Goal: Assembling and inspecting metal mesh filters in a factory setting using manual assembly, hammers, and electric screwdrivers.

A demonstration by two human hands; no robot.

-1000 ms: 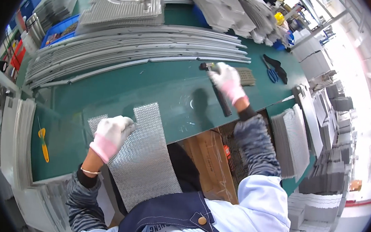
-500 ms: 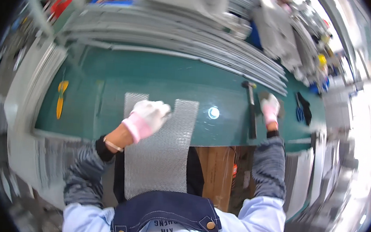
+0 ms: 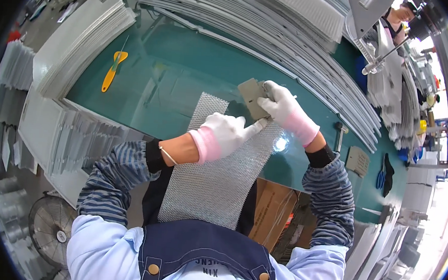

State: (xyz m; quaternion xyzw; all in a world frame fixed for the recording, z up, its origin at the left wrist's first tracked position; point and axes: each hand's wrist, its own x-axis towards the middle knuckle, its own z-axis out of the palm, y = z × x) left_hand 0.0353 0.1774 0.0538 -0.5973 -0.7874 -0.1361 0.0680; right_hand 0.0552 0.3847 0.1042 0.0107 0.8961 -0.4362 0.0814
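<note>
A silver expanded-metal mesh sheet (image 3: 204,186) slopes from my lap up onto the green table (image 3: 158,103), with a gap in its far edge. My left hand (image 3: 224,135), in a white and pink glove, rests on the mesh. Its index finger is stretched toward the right side of the gap, thumb apart. In my gloved right hand (image 3: 284,107) is a flat grey plate (image 3: 251,96) with small slots, pinched between thumb and fingers. The plate is tilted over the mesh's far edge; whether it touches the mesh I cannot tell.
A yellow-handled tool (image 3: 112,73) lies at left. To the right are a hammer (image 3: 339,138), another grey plate (image 3: 358,161) and blue-handled scissors (image 3: 381,178). Long metal strips (image 3: 273,49) line the back. Stacked panels (image 3: 81,44) stand left, with a fan (image 3: 51,229) below. A person (image 3: 396,22) is at far right.
My right hand has come in from the right side of the table to the mesh, bringing a grey plate. My left index finger is now stretched out. The view has turned.
</note>
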